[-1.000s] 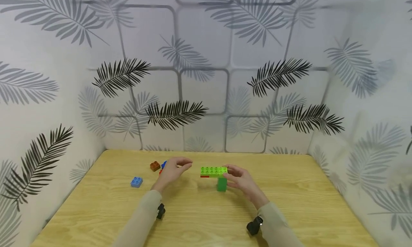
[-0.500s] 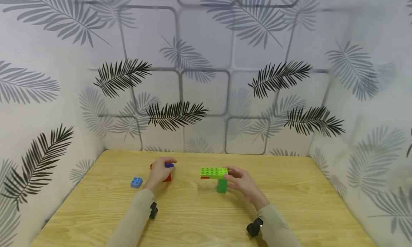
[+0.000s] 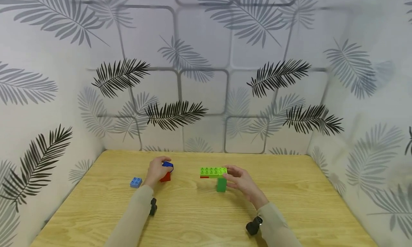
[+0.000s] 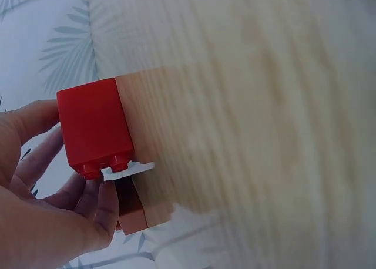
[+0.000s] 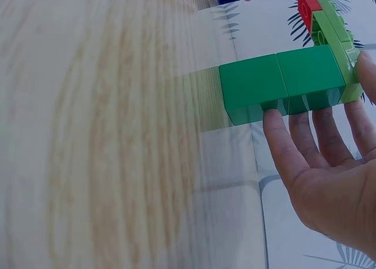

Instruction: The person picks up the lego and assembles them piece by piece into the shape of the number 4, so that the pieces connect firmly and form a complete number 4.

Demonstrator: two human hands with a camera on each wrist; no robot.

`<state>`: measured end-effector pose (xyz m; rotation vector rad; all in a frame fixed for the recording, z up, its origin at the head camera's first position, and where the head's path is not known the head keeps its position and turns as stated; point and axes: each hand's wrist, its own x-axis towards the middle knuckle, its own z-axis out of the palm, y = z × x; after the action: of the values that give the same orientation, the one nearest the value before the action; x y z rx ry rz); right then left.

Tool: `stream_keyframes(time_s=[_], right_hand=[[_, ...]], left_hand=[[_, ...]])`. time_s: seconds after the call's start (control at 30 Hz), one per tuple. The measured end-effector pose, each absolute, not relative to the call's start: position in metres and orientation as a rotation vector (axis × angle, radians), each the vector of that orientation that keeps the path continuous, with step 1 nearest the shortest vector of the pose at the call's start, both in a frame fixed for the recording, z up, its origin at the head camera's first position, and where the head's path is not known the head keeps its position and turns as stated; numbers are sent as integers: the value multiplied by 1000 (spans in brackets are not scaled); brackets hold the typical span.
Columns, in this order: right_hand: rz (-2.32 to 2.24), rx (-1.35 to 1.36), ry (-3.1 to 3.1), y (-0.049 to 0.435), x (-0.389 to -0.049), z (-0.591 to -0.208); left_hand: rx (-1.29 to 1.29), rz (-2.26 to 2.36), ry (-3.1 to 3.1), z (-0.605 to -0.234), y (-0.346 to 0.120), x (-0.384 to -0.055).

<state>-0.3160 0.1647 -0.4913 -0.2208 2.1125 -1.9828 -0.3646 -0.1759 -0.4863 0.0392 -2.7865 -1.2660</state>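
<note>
My left hand (image 3: 156,171) is at the back left, its thumb and forefinger pinching a dark blue brick (image 3: 168,164). Right by it is a red brick (image 3: 165,177), which lies with its studs sideways in the left wrist view. A brown brick (image 4: 132,213) shows past the fingers there; the head view hides it. My right hand (image 3: 242,182) grips a built piece: green bricks (image 5: 282,81) stacked upright under lime bricks (image 3: 212,171), with a red brick (image 5: 306,7) beneath the overhanging end. Several fingers touch the green side while the thumb lies at the lime top.
A light blue brick (image 3: 136,182) lies on the wooden table (image 3: 193,218) left of my left hand. Behind the table rises a leaf-patterned wall (image 3: 206,132).
My left hand has moved left and come round the dark blue brick, which now looks tilted between the fingers. The right hand and the built piece have stayed put.
</note>
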Motion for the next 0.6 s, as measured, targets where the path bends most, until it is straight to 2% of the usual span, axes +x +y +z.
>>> stream_keyframes(time_s=[0.27,0.6], right_hand=[[-1982,-210,2111,165,-317,-492],[-1991,-215,2099,166,-316,-491]], left_hand=[[30,-1158,-2853,-486,-173,-370],[45,-1287,-2854,-491,-171,-373]])
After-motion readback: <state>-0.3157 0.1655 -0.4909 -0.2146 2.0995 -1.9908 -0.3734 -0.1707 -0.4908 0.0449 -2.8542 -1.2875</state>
